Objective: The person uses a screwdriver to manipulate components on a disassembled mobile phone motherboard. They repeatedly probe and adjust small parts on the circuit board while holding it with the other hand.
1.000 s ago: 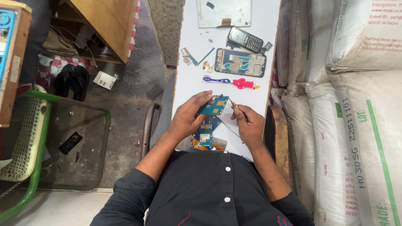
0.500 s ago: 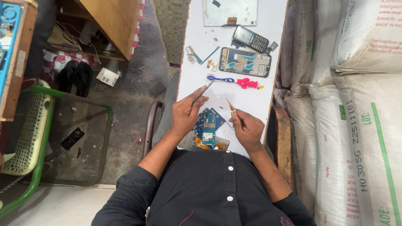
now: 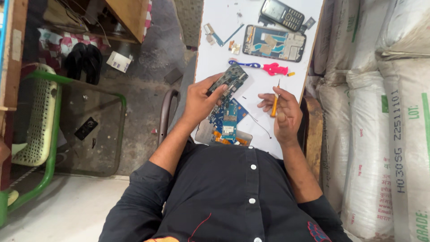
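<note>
**Hands over a stripped phone on a white bench**

Along the right edge, I see stacked white sacks (image 3: 385, 134), cut off by the frame. On the left stands a green-framed chair (image 3: 40, 130), only partly in view, with dark sandals (image 3: 84, 60) on the floor near it. Between them runs the narrow white table (image 3: 224, 49); its far end is cropped and its near end is hidden by my black-shirted torso.

On the table lies an opened phone frame (image 3: 274, 43), with a small keypad phone (image 3: 282, 13) just beyond it, partly cut by the top edge. Nearer me lies a blue-and-pink tool (image 3: 260, 66); I cannot make out what kind it is.

My left hand (image 3: 201, 101) is closed around a dark circuit board (image 3: 228, 79), thumb on top, lifted just above the table. My right hand (image 3: 284, 112) is curled around an orange-handled screwdriver (image 3: 274, 99), tip pointing away from me; most of the handle is buried in the fist.

Between the 2 hands, a blue board (image 3: 228, 117) rests on a grey plate (image 3: 210, 133) with orange ribbon ends showing; its details are too small to read. Tiny loose parts (image 3: 219, 36) sit near the far end.
</note>
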